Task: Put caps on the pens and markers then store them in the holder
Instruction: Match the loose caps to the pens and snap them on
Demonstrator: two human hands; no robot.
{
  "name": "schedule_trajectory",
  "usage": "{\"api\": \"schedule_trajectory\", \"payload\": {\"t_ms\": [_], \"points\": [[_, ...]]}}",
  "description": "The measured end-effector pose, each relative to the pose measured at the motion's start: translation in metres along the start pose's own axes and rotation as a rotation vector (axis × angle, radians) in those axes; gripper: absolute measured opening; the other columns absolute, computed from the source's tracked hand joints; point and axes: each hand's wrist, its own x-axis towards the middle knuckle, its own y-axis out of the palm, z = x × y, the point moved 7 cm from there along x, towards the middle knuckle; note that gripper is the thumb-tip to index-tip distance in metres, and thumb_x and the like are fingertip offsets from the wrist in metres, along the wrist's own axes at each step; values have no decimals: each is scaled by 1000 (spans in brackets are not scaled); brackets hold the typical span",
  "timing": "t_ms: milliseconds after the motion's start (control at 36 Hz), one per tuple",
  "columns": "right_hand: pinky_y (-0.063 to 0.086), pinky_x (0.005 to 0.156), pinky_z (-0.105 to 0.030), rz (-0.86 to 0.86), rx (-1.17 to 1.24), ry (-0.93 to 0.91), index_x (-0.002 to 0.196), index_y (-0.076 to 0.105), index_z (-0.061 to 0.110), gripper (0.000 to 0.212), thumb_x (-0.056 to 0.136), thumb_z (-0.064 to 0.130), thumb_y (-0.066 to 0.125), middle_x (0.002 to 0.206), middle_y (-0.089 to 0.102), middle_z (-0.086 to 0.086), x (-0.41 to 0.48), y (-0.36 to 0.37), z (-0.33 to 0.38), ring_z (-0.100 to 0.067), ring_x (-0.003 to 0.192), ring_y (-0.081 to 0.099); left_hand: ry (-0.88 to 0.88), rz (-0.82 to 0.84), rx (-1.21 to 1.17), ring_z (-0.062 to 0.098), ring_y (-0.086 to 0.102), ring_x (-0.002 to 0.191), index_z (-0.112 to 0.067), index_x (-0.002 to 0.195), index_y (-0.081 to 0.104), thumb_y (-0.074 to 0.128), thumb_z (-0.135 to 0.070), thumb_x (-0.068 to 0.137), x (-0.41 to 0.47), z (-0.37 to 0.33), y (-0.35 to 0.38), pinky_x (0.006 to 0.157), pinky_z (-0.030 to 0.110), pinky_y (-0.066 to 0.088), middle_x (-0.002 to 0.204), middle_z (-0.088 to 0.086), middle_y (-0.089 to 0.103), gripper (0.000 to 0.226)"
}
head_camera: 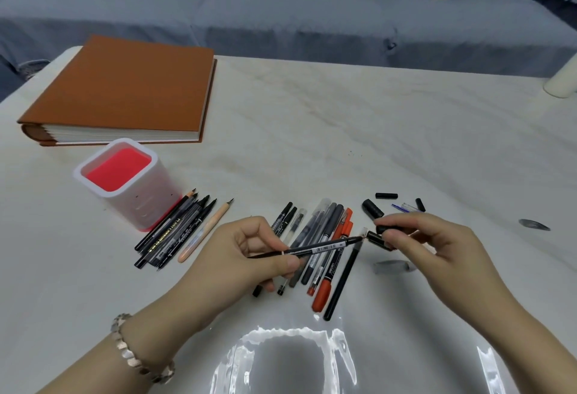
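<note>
My left hand (249,256) holds a thin black pen (324,247) level above the table, tip pointing right. My right hand (427,237) pinches a black cap (376,237) just at that tip. Under the hands lies a row of several pens and markers (324,231), black, grey and red. A second bunch of black pens and a beige pencil (181,231) lies next to the white holder with a red inside (125,181), which stands upright at the left. Loose black caps (373,208) lie to the right of the row.
A thick brown album (125,90) lies at the back left of the white table (343,131). A white cylinder (562,81) stands at the right edge. A grey sofa with cushions (312,3) runs behind the table. Glare marks the table's near edge.
</note>
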Motion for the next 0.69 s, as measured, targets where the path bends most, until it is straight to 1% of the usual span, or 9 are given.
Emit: {"api": "schedule_trajectory", "payload": {"t_ms": [56,139,278,333,417,500,556,639,694], "points": [[44,63,-9,21,-4,-1,85,65,47,17,72,36,63,78,67,26,0,2,0,-9,74,57,3,10,-12,14,61,50,-4,62,55,72,1,60,0,0,1,42,19,46,65,18,71,18],[43,66,-8,59,13,-11,82,67,46,27,80,19,67,80,68,23,-1,8,1,-12,74,58,10,25,-28,16,61,52,-8,59,56,73,-10,51,-1,0,3,42,20,46,66,19,71,19],[46,66,-12,111,23,-24,80,67,49,16,74,35,67,75,68,23,-2,14,5,-15,74,60,25,19,-28,22,58,53,-10,58,57,74,-15,48,-2,0,3,43,21,46,67,19,71,20],[47,67,-19,144,6,-20,81,67,49,15,74,36,66,72,67,22,-3,18,5,-17,75,60,27,26,-38,17,60,51,-10,57,57,73,-14,48,-2,0,4,42,20,46,65,18,71,18],[49,68,-22,132,15,-11,83,67,47,13,76,36,68,72,69,21,-4,19,4,-16,76,61,42,21,-12,13,59,47,-6,62,59,73,-14,50,-4,-2,5,43,20,46,62,14,70,20],[50,68,-15,132,25,-49,83,67,48,14,70,47,63,71,69,22,-5,21,6,-6,74,65,93,22,87,8,54,42,-10,69,70,75,-5,61,-8,-10,8,43,16,43,55,5,69,11],[47,71,-9,139,18,-88,81,66,52,19,68,50,52,70,68,24,-6,22,8,-1,74,66,147,1,153,3,56,43,-21,69,74,74,2,67,-10,-14,9,45,11,42,54,0,69,23],[44,71,-6,136,18,-120,78,63,57,18,70,48,49,69,67,26,-7,24,10,1,72,65,247,-50,221,-1,59,47,-31,64,74,76,1,66,-13,-19,9,51,9,45,58,-5,71,32],[43,69,-5,127,3,-138,77,63,53,17,72,46,48,71,66,26,-8,24,11,2,71,64,355,-72,276,-3,58,48,-31,68,74,81,-6,63,-15,-22,9,53,7,44,60,-9,70,27]]}}
